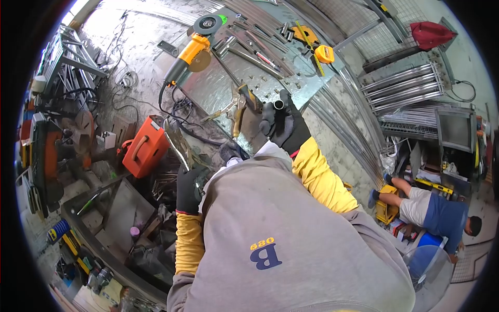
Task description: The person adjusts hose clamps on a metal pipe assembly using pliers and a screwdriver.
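My right hand (291,125), in a black and grey glove, is closed round a short metal tube (279,104), whose round open end faces up. Close to its left are a pair of yellow-and-black-handled tools (250,98) on the metal sheet (208,93). My left hand (189,190), in a black glove, is lower left beside the open metal box. Its fingers are bent round something I cannot make out, and a long metal piece (178,145) extends upward from it. Both forearms wear yellow sleeves.
An angle grinder (193,51), hammer (224,47), tape measure (324,54) and metal rods lie ahead. An orange-red case (146,147) stands left, above the scrap-filled metal box (125,208). Cables cross the floor. Metal tubes (348,130) lie right; another person (442,213) is at lower right.
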